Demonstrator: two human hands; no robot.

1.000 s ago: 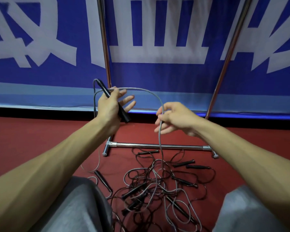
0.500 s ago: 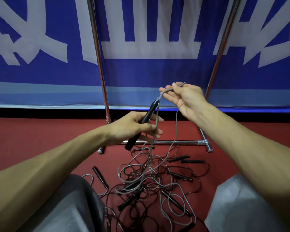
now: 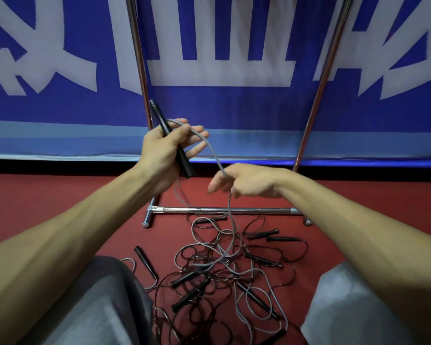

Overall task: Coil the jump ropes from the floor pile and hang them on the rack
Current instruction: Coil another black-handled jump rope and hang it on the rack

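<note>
Below our hands: one pile of jump ropes [image 3: 224, 267] on the floor, one rack [image 3: 222, 209] just beyond. Our left hand [image 3: 162, 155] grips one black handle [image 3: 158, 115]; our right hand [image 3: 254, 180] pinches its grey cord [image 3: 210, 148]. Left since risen, right lowered.

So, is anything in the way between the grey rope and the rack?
Nothing stands between them, but the grey rope trails down into the tangled floor pile. The top bar of the rack is out of view.

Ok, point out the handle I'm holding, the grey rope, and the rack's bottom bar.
handle [image 3: 186, 165]: head view, lower end.
grey rope [image 3: 214, 155]: head view, raised arc.
bottom bar [image 3: 259, 210]: head view, middle.
</note>
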